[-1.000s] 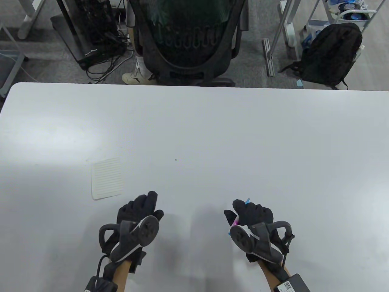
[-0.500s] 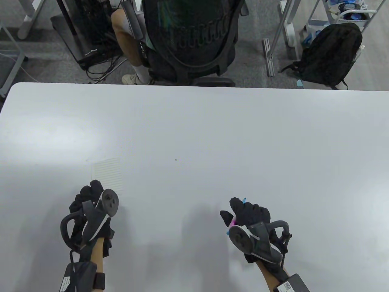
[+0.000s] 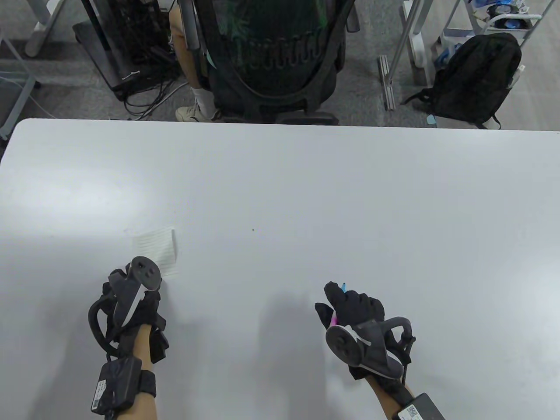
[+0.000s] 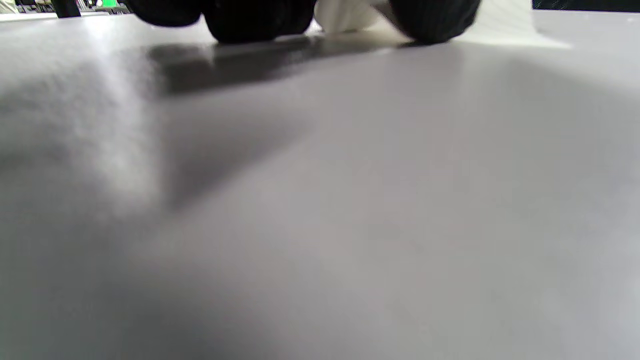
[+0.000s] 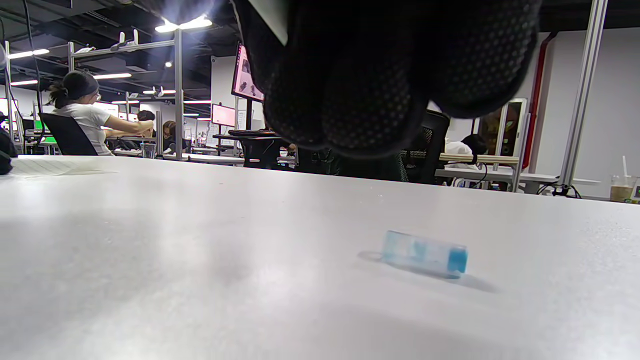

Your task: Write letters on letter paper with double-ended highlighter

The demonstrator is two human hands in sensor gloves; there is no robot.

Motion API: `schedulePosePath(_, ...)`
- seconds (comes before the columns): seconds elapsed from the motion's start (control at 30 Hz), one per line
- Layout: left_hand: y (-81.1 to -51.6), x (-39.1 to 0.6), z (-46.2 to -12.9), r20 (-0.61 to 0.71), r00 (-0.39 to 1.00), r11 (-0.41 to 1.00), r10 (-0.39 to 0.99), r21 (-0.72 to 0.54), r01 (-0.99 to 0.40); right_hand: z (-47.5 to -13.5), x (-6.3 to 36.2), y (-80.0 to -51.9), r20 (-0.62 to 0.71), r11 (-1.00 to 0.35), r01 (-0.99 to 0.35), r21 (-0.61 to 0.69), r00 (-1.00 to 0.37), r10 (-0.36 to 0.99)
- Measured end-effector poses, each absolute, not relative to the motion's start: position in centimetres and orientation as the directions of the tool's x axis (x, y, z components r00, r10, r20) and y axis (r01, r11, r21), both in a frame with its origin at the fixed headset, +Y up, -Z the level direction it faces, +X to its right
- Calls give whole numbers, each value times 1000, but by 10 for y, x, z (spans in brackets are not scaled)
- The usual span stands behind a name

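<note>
Left hand (image 3: 131, 293) is resting on the near edge of the lined letter paper (image 3: 155, 247) at the table's (image 3: 306, 183) left, fingertips (image 4: 250, 20) touching it, grip unclear. Right hand (image 3: 354, 308) is curling around the highlighter (image 3: 335, 318), pink and blue showing. Blue cap (image 5: 425, 253) is lying loose on the table; no legible writing.

My black-gloved left hand (image 3: 131, 297) lies low at the table's near left, fingertips (image 4: 260, 20) pressed down onto the surface. My black-gloved right hand (image 3: 354, 308) hovers at the near right, fingers (image 5: 370, 90) curled into a fist-like grip.
</note>
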State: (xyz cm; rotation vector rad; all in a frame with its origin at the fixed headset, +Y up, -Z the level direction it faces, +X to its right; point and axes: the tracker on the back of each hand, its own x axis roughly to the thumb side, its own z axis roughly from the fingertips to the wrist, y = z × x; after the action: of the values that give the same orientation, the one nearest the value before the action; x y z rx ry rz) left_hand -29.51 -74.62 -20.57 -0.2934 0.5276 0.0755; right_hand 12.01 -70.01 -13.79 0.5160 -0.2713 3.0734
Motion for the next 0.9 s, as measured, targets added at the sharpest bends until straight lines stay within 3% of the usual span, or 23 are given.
schedulePosePath(0.33, -741, -301, -206, -493, 870, 977, -29, -198, -79, -138, 119, -701, 328, -984, -38, -176, -944, -22)
schedulePosePath(0.5, -724, -290, -201, -445, 895, 996, -37, -91, -4, -138, 119, -698, 327, -982, -50, -180, -945, -11)
schedulePosePath(0.9, -682, -200, -171, -78, 997, 999, -18, 45, 22, -139, 122, -698, 320, -979, -61, -193, -947, -4)
